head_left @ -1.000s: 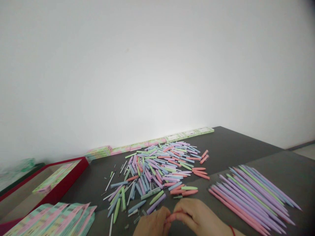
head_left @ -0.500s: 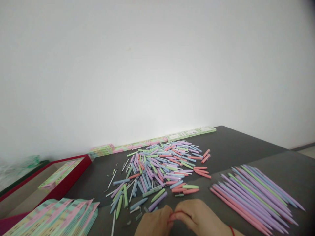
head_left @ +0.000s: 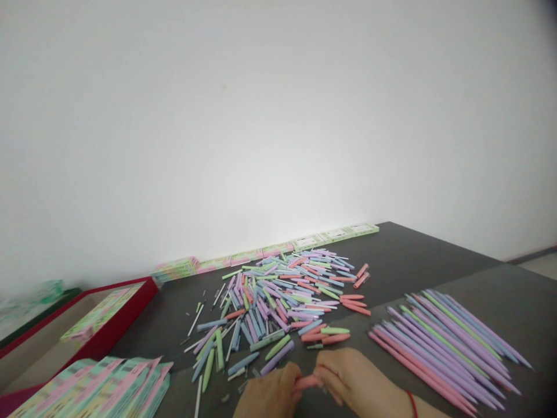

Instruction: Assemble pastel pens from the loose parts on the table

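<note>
One coral pen part [head_left: 307,382] was gripped by left hand [head_left: 270,395] and right hand [head_left: 350,376], one at each end, fingers closed; loose pen parts [head_left: 261,320] lay heaped beyond.

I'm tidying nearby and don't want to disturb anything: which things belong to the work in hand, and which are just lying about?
Likely in use:
- coral pen piece, held by the left hand and right hand
- loose pen parts, heaped beyond them
- row of pens, at right

Probably just lying about, untouched:
- red box
- fanned packets
- cartons along the wall
</note>
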The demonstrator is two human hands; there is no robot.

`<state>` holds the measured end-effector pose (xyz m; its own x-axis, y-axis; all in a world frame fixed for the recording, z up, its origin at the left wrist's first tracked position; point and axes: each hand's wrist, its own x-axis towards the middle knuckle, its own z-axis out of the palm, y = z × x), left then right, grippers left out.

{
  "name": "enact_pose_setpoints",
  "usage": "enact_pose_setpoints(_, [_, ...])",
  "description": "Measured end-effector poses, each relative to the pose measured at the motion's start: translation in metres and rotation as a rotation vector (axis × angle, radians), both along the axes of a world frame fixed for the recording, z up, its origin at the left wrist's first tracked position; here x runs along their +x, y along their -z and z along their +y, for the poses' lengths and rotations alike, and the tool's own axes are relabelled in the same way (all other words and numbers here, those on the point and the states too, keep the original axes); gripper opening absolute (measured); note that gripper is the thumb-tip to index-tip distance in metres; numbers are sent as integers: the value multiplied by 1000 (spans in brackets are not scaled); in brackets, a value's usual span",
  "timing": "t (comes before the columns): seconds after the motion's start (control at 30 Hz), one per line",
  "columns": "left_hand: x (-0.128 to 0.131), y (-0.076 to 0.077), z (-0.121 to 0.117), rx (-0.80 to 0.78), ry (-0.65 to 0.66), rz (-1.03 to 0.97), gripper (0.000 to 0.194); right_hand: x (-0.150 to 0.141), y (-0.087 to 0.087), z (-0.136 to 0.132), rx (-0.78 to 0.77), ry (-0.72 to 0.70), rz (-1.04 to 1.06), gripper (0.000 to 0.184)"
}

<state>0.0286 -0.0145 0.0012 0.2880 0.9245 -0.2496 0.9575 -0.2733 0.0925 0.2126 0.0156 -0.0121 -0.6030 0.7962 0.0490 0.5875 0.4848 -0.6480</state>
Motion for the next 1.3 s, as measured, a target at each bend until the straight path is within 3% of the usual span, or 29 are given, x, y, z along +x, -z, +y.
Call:
enact_pose_setpoints(0.07, [1, -1, -1, -6, -5, -6, 18, 0, -2, -1, -23, -2, -11, 33])
enact_pose_setpoints(0.13, [1, -4, -2, -31, -17, -9, 17, 0, -2, -3, 16, 3, 4, 16])
enact_pose_setpoints(0.2, [2, -6, -3, -45, -26, -2, 19, 0, -2, -4, 46, 1, 12, 10])
enact_pose_setpoints(0.3, [2, -7, -3, -53, -19, 12, 24, -2, -1, -6, -30, -2, -15, 32])
enact_pose_setpoints(0.37, [2, -6, -2, -53, -14, 14, 26, -2, -1, -6, -56, -14, -35, 35])
enact_pose_setpoints(0.5, [2, -2, -1, -38, -12, 21, 24, -2, 1, -4, 40, 6, -5, 7])
enact_pose_setpoints(0.67, [0, 2, -2, 29, 15, 19, 22, -2, 1, -5, -98, -1, -25, 37])
enact_pose_setpoints(0.83, [1, 0, -2, -3, 9, 38, 21, -3, 1, -5, 18, 12, 18, 7])
enact_pose_setpoints(0.97, [2, -2, -4, 13, 14, 55, 20, -2, 4, -5, -71, -5, -6, 31])
enact_pose_setpoints(1.1, [2, -1, -4, 13, 27, 50, 22, -1, 5, -5, 33, 5, -8, 5])
enact_pose_setpoints(1.2, [1, 1, -3, 12, 35, 72, 21, -2, 7, -5, 80, 10, 2, 8])
enact_pose_setpoints(1.3, [0, 4, -3, 17, 63, 92, 22, -4, 6, -6, -51, 3, 6, 26])
